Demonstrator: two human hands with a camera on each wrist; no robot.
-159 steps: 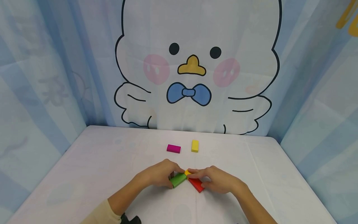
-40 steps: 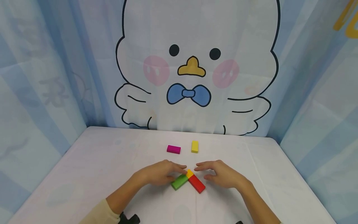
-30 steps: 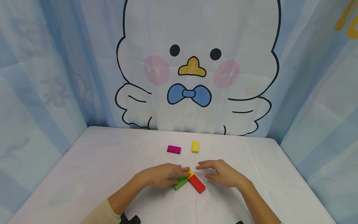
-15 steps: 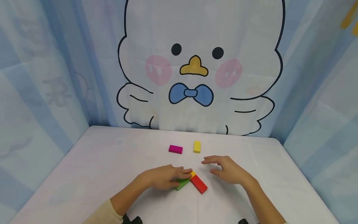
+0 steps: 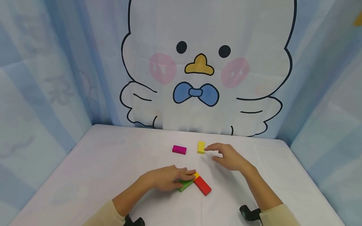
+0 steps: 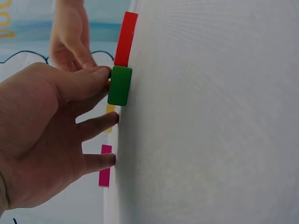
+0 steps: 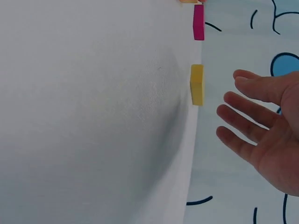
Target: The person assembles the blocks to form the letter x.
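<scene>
A tan sleeve (image 5: 103, 216) with a dark thing (image 5: 137, 222) at its wrist comes in on the near left of the red block (image 5: 202, 185). Then comes the left hand (image 5: 168, 178), also left of the red block. Its grip is loose, with the fingers spread. The thumb touches the green block (image 5: 186, 185), and a finger lies over the orange block (image 5: 197, 175). I cannot tell how hard they press.

The pink block (image 5: 179, 149) lies past the red block and to its left. The green block lies slanted, just left of the red block, partly under the hand. The orange block touches the far end of the red block, and fingers hide some of it. The yellow block (image 5: 201, 147) is straight past the red block, well apart from it.

The right hand (image 5: 229, 157) is past the red block, to its right. Its grip is wide, with the thumb and fingers apart, and it has hold of nothing. It hangs above the desk (image 5: 113, 163), near the yellow block, with a gap between. Nearer than the red block, on its right, are a second dark thing (image 5: 250, 213) and a second tan sleeve (image 5: 280, 216).
</scene>
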